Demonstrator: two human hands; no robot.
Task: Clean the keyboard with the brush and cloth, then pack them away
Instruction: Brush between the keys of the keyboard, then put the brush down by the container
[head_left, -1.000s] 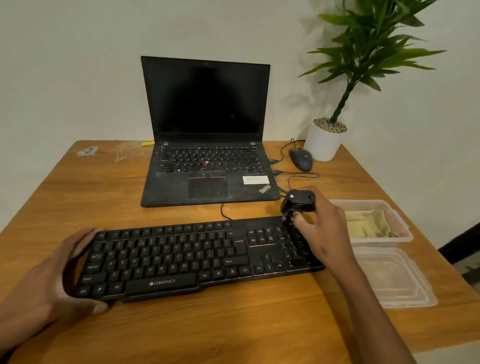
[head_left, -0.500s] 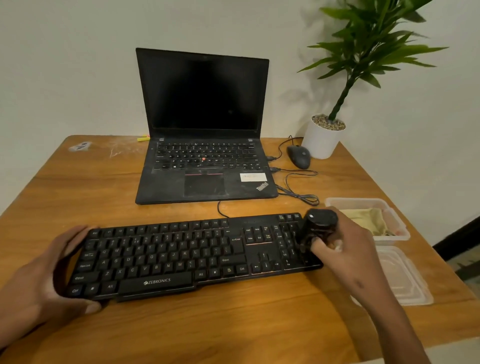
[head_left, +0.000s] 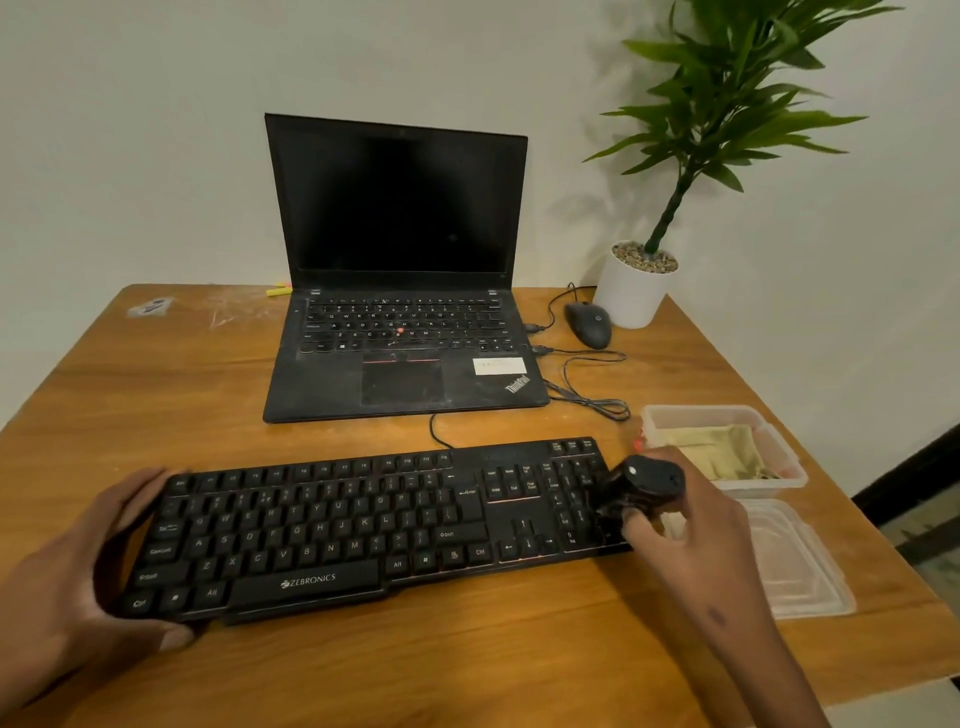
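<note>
Black keys run the width of the keyboard (head_left: 374, 525), which lies flat on the wooden counter (head_left: 156, 395) just in front of the laptop (head_left: 405, 291). The left hand (head_left: 78, 582) cups the keyboard's left end, thumb at the front edge and fingers curved round the far corner, most likely to keep it from sliding under the strokes. The right hand (head_left: 696, 525) is curled tight round the brush (head_left: 644, 483), a stubby black thing, with its working end down on the number pad at the keyboard's right end. That low grip close to the bristles should give firm control between the keys.

Just right of the keyboard stands a clear tub (head_left: 779, 467) with the yellowish cloth (head_left: 727, 447) folded inside, near enough to reach without letting go of the board. The tub's lid (head_left: 800, 566) lies flat in front of it, left off, I'd guess, because both tools go back in afterwards. Brushing looks to be the step in hand; wiping and packing are not yet done. A mouse (head_left: 587, 325) and a potted plant (head_left: 636, 283) sit behind the keyboard, off to the right of the laptop.
</note>
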